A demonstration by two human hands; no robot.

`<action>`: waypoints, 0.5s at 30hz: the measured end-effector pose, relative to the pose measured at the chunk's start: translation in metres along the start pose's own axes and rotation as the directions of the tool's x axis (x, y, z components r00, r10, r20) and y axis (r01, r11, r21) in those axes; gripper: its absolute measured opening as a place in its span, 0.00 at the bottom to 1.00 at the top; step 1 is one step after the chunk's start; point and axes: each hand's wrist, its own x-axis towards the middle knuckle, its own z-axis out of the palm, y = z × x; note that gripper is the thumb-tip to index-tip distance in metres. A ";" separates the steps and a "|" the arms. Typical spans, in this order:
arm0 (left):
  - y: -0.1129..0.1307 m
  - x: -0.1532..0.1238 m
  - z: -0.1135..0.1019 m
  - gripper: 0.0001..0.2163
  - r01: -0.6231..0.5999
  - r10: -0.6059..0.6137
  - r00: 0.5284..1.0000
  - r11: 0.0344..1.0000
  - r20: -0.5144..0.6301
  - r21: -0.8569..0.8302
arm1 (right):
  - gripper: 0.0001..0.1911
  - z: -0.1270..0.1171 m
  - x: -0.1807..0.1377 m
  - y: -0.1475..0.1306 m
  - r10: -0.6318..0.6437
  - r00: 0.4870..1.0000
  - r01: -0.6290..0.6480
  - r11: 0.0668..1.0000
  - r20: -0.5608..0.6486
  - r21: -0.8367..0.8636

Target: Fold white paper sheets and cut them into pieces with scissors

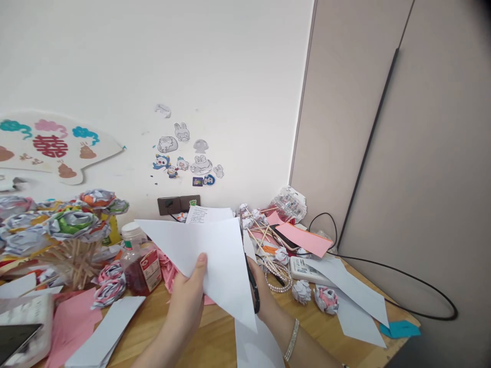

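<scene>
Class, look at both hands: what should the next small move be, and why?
Probably one small snip with the scissors, the paper held steady: the left hand grips the white sheet, thumb on top, and the right hand holds the scissors along its right edge.

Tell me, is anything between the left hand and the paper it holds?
Nothing visible: the left hand holds the paper directly, thumb on top. The scissors, in the right hand, are at the paper's right edge.
</scene>
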 end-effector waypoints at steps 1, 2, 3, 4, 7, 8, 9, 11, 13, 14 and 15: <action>0.000 0.000 0.000 0.24 0.003 -0.003 1.000 1.000 -0.007 -0.006 | 0.17 0.000 0.000 0.000 -0.011 1.000 0.011 1.000 -0.014 -0.017; 0.000 0.000 0.000 0.24 0.004 -0.004 1.000 1.000 -0.011 -0.010 | 0.16 -0.001 -0.001 0.000 -0.026 0.999 0.025 0.999 -0.028 -0.039; -0.001 0.001 0.000 0.23 0.003 -0.003 1.000 1.000 -0.011 -0.009 | 0.14 -0.001 -0.001 0.000 -0.039 0.999 0.037 0.997 -0.036 -0.062; -0.001 0.001 -0.001 0.23 0.002 -0.002 1.000 1.000 -0.009 -0.007 | 0.13 -0.002 -0.002 0.000 -0.049 0.998 0.046 0.995 -0.038 -0.084; -0.001 0.002 -0.001 0.22 0.009 -0.009 1.000 1.000 0.002 -0.025 | 0.11 -0.003 -0.004 0.001 -0.056 0.997 0.049 0.990 -0.051 -0.134; -0.001 0.002 -0.001 0.22 0.012 -0.012 1.000 0.999 0.002 -0.047 | 0.10 -0.003 -0.004 0.002 -0.055 0.997 0.046 0.988 -0.063 -0.149; -0.002 0.003 0.000 0.21 0.012 -0.012 1.000 0.997 -0.002 -0.078 | 0.10 -0.003 -0.004 0.002 -0.053 0.996 0.041 0.986 -0.075 -0.160; -0.002 0.003 0.001 0.20 0.004 -0.007 1.000 0.989 -0.020 -0.145 | 0.09 -0.003 -0.004 0.002 -0.051 0.994 0.035 0.985 -0.094 -0.169; -0.003 0.003 0.003 0.19 0.003 -0.009 1.000 0.980 -0.029 -0.200 | 0.08 -0.002 -0.003 0.000 -0.044 0.995 0.029 0.987 -0.090 -0.159; -0.003 0.003 0.003 0.18 0.011 -0.016 1.000 0.976 -0.023 -0.216 | 0.07 -0.001 -0.003 -0.003 -0.037 0.996 0.024 0.989 -0.083 -0.149; -0.004 0.004 0.003 0.18 0.023 -0.026 1.000 0.974 -0.012 -0.224 | 0.06 -0.001 -0.002 -0.005 -0.030 0.997 0.019 0.991 -0.077 -0.136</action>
